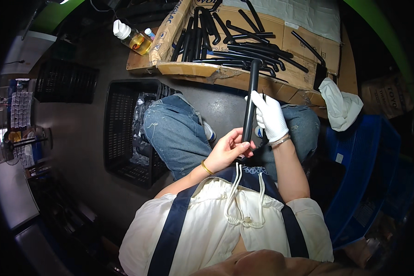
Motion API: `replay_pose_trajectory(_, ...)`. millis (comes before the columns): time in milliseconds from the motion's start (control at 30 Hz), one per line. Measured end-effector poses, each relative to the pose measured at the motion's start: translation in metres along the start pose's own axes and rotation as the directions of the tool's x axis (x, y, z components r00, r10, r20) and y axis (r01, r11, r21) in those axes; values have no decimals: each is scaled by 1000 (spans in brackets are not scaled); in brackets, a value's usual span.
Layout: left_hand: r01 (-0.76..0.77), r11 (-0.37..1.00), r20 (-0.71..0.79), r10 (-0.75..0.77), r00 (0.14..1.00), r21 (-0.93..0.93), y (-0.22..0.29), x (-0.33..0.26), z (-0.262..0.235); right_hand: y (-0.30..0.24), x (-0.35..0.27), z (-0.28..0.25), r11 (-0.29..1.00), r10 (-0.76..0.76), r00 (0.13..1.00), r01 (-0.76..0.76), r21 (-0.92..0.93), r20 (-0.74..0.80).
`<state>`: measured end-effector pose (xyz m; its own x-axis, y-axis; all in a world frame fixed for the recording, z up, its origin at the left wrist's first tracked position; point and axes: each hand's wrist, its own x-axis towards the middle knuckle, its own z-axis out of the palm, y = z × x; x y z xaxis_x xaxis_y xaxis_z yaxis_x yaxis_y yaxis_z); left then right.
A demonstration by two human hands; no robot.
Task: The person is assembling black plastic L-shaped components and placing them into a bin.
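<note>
A long black plastic tube [251, 99] with a rounded, slightly bent upper end stands nearly upright over my lap. My bare left hand [227, 151] is closed around its lower end. My right hand [271, 118], in a white glove, is closed with its thumb and fingertips beside the tube's middle. A thin dark pointed tool [264, 97] pokes up out of the right fist; most of it is hidden, so its exact kind does not show. Beyond the tube, several similar black bent tubes [257, 48] lie piled on a cardboard-covered table.
The table's cardboard edge [188, 70] runs ahead of my knees. A spray bottle with yellow liquid [140, 43] stands at its left corner. On the floor to the left is a black crate [119, 133] with plastic wrapping. White cloth [340, 108] and blue bins [354, 156] are to the right.
</note>
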<state>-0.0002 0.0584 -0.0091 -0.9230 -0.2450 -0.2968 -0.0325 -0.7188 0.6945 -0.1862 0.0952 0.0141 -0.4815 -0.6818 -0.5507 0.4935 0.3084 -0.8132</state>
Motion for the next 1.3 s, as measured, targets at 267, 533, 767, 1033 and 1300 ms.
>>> replay_pose_trajectory(267,50,997,24,-49,999,-62,1,1,-4,7,3,-5,996,54,998,-58,74,43)
replay_pose_trajectory(533,42,997,-14,-43,999,-63,-2,3,-8,17,-4,-14,990,87,996,-91,110,37)
replay_pose_trajectory(767,40,991,24,-37,999,-126,-1,7,-10,17,-21,-15,997,60,995,-64,50,79)
replay_pose_trajectory(1033,-31,993,4,31,1000,116,6,20,-8,11,-26,-15,882,-195,944,288,-373,267)
replay_pose_trajectory(1300,-124,833,6,144,990,540,13,60,3,-36,5,-55,679,-439,894,397,-617,91)
